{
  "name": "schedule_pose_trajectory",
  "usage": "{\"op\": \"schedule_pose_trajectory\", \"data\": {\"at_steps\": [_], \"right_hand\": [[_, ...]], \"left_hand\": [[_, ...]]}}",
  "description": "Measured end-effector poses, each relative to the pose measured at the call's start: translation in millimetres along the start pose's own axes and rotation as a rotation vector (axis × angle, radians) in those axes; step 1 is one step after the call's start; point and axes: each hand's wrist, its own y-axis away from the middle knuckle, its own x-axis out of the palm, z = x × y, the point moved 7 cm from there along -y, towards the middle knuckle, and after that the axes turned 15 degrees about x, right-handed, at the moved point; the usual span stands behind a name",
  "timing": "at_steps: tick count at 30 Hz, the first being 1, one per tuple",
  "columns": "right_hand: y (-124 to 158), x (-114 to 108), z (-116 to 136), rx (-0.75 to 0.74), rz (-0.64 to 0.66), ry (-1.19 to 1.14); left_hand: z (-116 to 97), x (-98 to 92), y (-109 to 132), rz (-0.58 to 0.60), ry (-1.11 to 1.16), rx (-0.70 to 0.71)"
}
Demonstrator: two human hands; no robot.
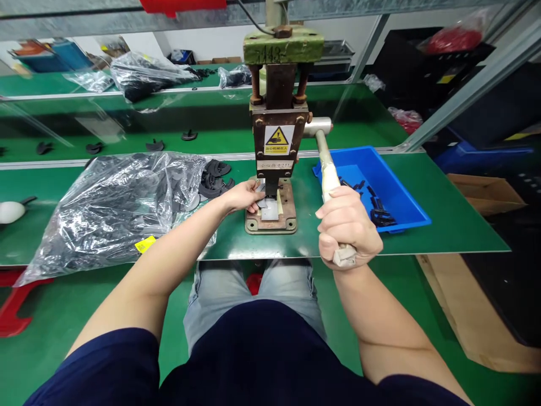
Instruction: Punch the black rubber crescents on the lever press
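My right hand (pixel 350 224), wrapped round the lever (pixel 328 169) | my left hand (pixel 242 197), pinching a dark part (pixel 262 202) beside the lower end of the ram (pixel 271 186) | my judgement — seat it square, skin clear, pull evenly

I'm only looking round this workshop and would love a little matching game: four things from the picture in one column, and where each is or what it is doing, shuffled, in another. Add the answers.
Column one
1. Right hand
2. Blue tray
3. Left hand
4. Clear plastic bag

Column two
A. Left of the press, with a yellow label
B. Holding a small dark piece low in the press
C. Closed around the lever
D. Right of the press, with small black pieces inside

Pairs: 1-C, 2-D, 3-B, 4-A
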Motion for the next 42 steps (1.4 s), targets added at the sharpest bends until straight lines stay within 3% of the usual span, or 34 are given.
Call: {"op": "schedule_pose_trajectory", "data": {"at_steps": [9, 15, 18, 22, 23, 25, 31, 38, 42], "right_hand": [[0, 1, 0, -0.01, -0.031, -0.024], [0, -1, 0, 0.009, 0.025, -0.007], [0, -1, -1, 0.002, 0.024, -0.002], [-1, -1, -2, 0.005, -0.003, 0.007], [-1, -1, -1, 0.003, -0.002, 0.011], [-2, 0, -1, 0.001, 0.002, 0.017], [-3, -1, 0, -0.014, 0.008, 0.008], [-1, -1, -1, -0.032, 0.013, -0.006], [0, -1, -2, -0.026, -0.014, 0.005]], "left_hand": [[-6, 0.4, -12, 0.049, -0.078, -0.144], [-20, 3.6, 5, 0.114, 0.003, -0.034], [-26, -25.3, 16, 0.171, 0.018, 0.085], [-22, -116.2, 22, -0.148, -0.396, 0.175], [-21, -134.5, 23, -0.213, -0.543, 0.174], [-17, -153.4, 21, -0.23, -0.803, 0.153], [-1, -136.4, 8, 0.064, -1.222, 0.12], [-3, -168.4, 36, 0.081, -1.45, 0.071], [2, -173.6, 51, 0.095, -1.541, 0.09]]}}
